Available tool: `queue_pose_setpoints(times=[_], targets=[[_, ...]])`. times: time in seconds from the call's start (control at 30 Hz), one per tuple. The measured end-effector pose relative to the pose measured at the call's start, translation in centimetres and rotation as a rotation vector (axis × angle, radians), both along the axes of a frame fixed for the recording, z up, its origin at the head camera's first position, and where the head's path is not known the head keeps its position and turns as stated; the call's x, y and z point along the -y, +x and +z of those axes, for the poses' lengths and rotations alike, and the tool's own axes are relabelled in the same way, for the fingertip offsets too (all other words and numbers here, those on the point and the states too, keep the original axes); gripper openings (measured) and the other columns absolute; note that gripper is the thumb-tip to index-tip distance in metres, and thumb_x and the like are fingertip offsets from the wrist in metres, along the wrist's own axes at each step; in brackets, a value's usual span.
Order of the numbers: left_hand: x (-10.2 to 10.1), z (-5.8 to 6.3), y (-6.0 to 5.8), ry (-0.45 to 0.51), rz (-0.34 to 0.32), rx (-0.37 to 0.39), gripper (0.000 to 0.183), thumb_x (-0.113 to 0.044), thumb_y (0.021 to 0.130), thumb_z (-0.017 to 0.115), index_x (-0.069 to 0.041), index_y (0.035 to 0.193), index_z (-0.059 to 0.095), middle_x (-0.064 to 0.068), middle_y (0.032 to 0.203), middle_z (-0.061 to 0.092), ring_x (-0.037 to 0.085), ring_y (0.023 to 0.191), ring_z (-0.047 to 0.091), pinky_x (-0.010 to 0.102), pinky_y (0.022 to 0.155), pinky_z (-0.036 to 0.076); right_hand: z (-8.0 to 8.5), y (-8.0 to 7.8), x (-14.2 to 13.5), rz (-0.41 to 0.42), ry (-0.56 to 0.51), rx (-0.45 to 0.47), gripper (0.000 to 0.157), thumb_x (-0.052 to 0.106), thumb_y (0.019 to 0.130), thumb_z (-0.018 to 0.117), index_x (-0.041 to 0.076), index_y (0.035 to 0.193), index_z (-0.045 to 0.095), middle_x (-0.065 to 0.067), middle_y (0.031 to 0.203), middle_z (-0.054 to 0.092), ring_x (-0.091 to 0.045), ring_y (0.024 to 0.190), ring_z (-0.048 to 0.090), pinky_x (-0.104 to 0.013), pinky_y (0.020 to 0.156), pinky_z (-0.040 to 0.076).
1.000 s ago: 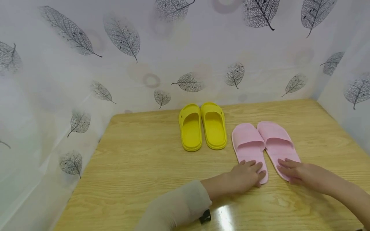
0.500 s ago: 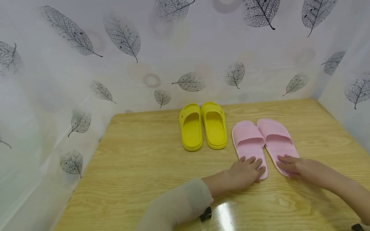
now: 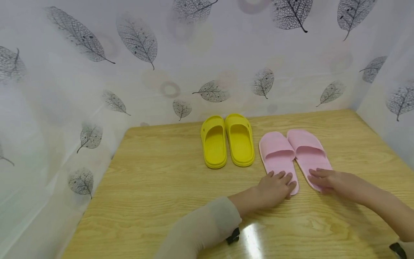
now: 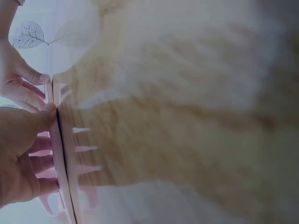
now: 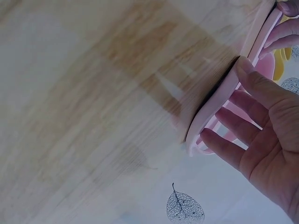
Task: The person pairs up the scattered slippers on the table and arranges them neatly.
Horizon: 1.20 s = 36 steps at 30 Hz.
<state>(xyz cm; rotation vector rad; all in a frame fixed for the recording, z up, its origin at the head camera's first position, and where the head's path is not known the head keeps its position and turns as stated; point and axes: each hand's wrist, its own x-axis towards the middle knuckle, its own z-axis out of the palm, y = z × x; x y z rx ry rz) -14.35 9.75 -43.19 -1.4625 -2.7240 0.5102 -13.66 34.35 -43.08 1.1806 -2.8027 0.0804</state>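
A pair of pink slippers lies flat on the wooden tabletop, toes pointing away and touching near the straps. On the heel of the left pink slipper [image 3: 278,144] rests my left hand [image 3: 273,189], its fingers spread over the insole. My right hand [image 3: 339,183] touches the heel of the right pink slipper [image 3: 307,142] with extended fingers. Both wrist views show the thumbs at the sole edges and the fingers lying along the upper side, not wrapped under. Parts of both heels are hidden by the hands.
To the left stand two yellow slippers, the left yellow slipper [image 3: 214,151] and the right yellow slipper [image 3: 240,147], side by side near the back wall. A leaf-patterned sheet [image 3: 155,93] encloses the wooden tabletop [image 3: 145,194] at the back and sides.
Both pink slippers have slid a short way toward the back, with both hands moving along on their heels. The yellow pair has stayed in place.
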Motion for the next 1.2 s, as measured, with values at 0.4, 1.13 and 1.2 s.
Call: queue_pose_setpoints(times=[0.4,1.13,1.2], targets=[[-0.5,0.0,-0.5,-0.007,0.059,0.013,0.045,-0.045,0.099,0.04,-0.033,0.143,0.039,-0.009,0.149,0.035,0.009,0.135,0.034,0.03,0.107,0.035,0.7,-0.5,0.5,-0.122,0.056,0.167,0.034,0.019,0.083,0.067,0.002,0.113,0.069,-0.022,0.119,0.062,-0.043,0.109,0.057,-0.05,0.081,0.051],[-1.0,0.0,-2.0,-0.035,0.107,0.003,0.045,-0.047,0.1,0.034,-0.038,0.144,0.036,-0.013,0.151,0.032,0.006,0.136,0.031,0.027,0.106,0.036,1.2,-1.3,0.8,-0.165,0.037,0.115,0.031,0.014,0.081,0.07,0.005,0.111,0.07,-0.019,0.12,0.063,-0.04,0.11,0.058,-0.049,0.075,0.053],[-0.9,0.0,-2.1,-0.037,0.107,-0.003,0.045,-0.047,0.1,0.034,-0.038,0.144,0.036,-0.013,0.15,0.032,0.006,0.136,0.032,0.027,0.105,0.036,1.2,-1.4,0.9,-0.173,0.038,0.132,0.031,0.013,0.082,0.069,0.005,0.112,0.07,-0.019,0.122,0.062,-0.04,0.112,0.057,-0.05,0.075,0.053]])
